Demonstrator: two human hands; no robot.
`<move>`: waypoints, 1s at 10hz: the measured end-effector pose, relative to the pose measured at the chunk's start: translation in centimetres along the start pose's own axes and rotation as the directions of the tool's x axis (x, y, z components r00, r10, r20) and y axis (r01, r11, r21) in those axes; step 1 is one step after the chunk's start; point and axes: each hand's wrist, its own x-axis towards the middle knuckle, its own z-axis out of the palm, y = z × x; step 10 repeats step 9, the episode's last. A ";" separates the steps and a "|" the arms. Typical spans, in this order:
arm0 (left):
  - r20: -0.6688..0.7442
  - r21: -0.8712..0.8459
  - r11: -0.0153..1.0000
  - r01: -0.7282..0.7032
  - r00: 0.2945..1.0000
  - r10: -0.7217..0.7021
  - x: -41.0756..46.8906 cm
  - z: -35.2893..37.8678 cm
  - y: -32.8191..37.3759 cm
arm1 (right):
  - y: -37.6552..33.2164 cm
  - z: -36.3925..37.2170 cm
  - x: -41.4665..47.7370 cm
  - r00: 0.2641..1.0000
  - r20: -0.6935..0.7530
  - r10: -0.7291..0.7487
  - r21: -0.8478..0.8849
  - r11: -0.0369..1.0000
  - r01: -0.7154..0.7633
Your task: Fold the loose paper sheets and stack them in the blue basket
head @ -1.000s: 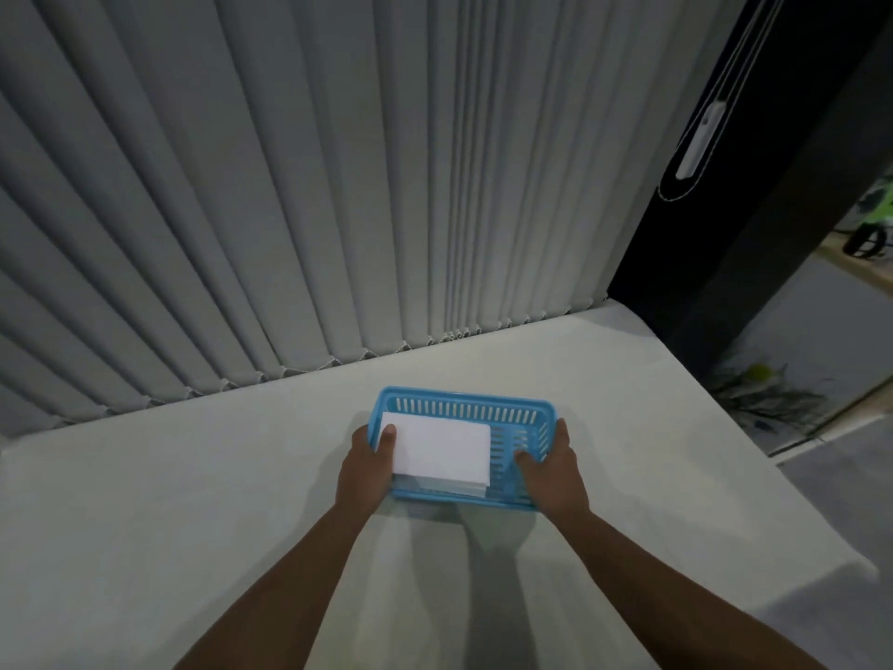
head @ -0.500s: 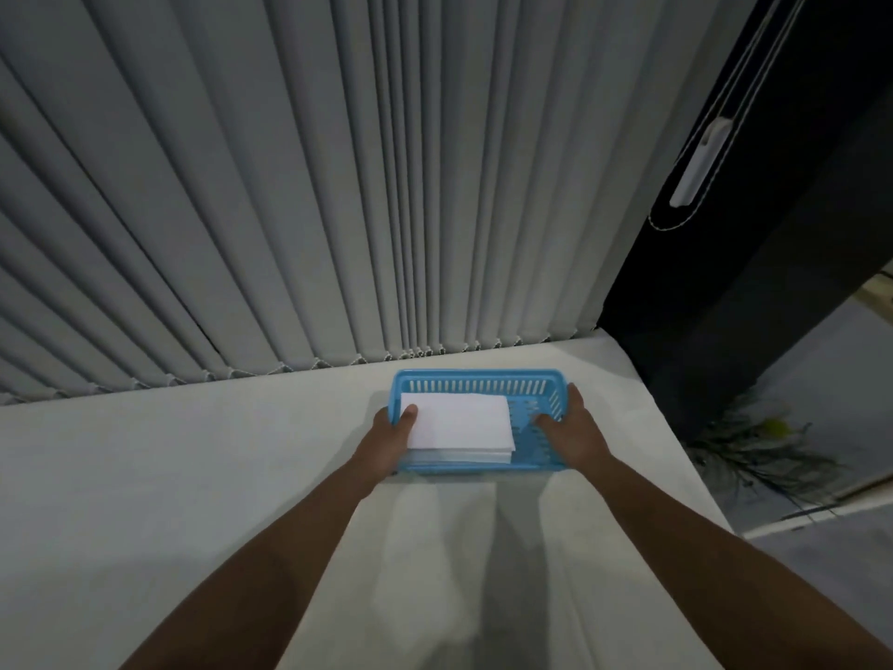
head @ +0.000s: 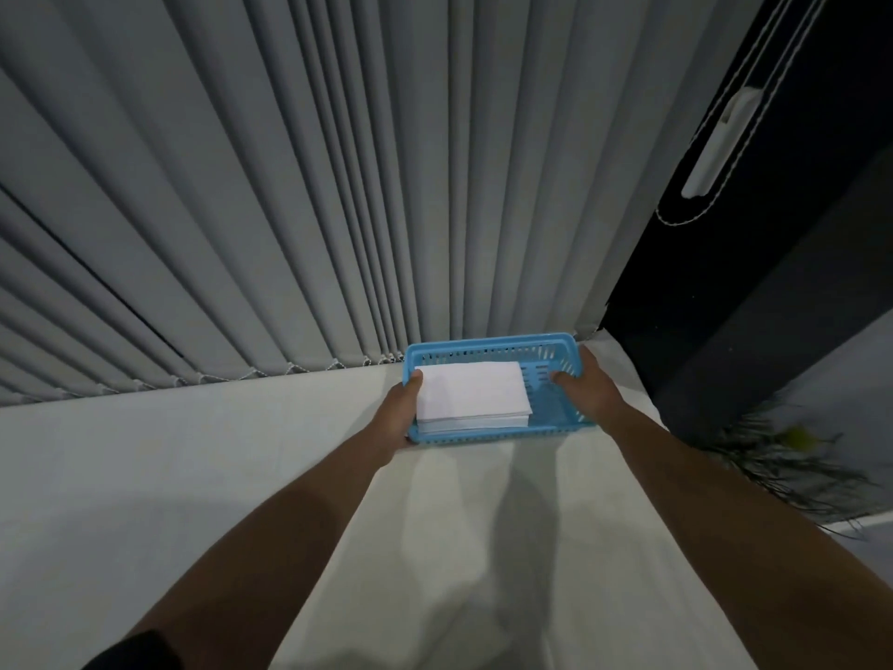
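- the blue basket (head: 502, 433) is at the far edge of the white table (head: 193, 452), about 1 o'clock from the person, with its 12 o'clock rim close against the foot of the grey vertical blinds (head: 290, 186).
- whether the basket rests on the table or is held just above it cannot be told.
- a neat stack of folded paper sheets (head: 471, 391) lies flat inside the basket, filling its 9 o'clock side. the edges of the sheets show as thin layers along the 6 o'clock side of the stack.
- the 3 o'clock part of the basket floor is bare, showing its slots.
- the left hand (head: 398, 418) grips the basket's 9 o'clock end. its thumb comes over the rim and touches the left edge of the top sheet, and its other fingers are hidden outside the wall.
- the right hand (head: 587, 389) grips the 3 o'clock end. its thumb is hooked over the rim and points in towards the bare floor, and its fingers are out of sight behind the wall.
- both forearms reach out from 6 o'clock, and a dark sleeve (head: 130, 652) shows at 7 o'clock.
- at 2 o'clock a white cord weight (head: 720, 142) hangs against a dark panel (head: 773, 307).
- at 3 o'clock, past the table's edge, thin plant leaves (head: 783, 456) are seen, blurred.
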 end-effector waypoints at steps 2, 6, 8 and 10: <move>0.014 0.001 0.998 0.063 0.998 -0.063 1.8 0.9 -1.7 | 1.7 0.7 0.6 0.999 -0.004 0.037 -0.059 0.998 -0.037; -0.060 0.266 0.963 -0.050 0.996 0.069 1.7 0.3 -3.1 | 1.8 1.6 -1.3 0.994 -0.109 0.013 -0.321 0.946 -0.048; -0.063 0.636 0.752 -0.174 0.959 0.275 -1.3 -1.0 -3.3 | -0.1 2.7 -4.6 0.984 -0.069 -0.162 -0.620 0.780 0.085; -0.057 0.784 0.594 -0.179 0.933 0.356 -2.6 -2.2 -3.8 | -1.4 4.4 -6.6 0.982 0.000 -0.190 -0.680 0.720 0.139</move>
